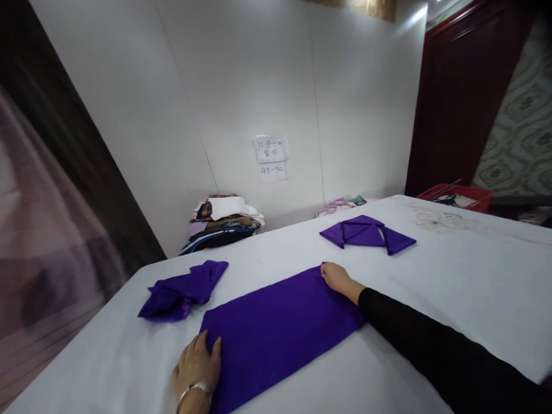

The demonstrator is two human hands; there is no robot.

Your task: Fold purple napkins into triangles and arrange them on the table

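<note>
A purple cloth napkin (276, 333), folded into a flat rectangle, lies before me on the white tabletop. My left hand (197, 365), with a silver bracelet at the wrist, rests on its left edge, fingers extended and thumb apart. At the far right corner, my right hand (338, 278) is closed in a pinch on the napkin; a black sleeve covers that arm. Beyond the left hand sits a crumpled purple cloth (183, 292). Another purple cloth (366, 234), folded into an angular shape with pointed ends, lies past the right hand.
The white tablecloth (431, 287) has a pale floral pattern at the far right. Behind the table edge are a stack of folded fabrics (226, 221) and a pink fabric pile (338, 207). A red basket (459, 197) stands far right. Handwritten paper signs (271, 150) hang on the wall.
</note>
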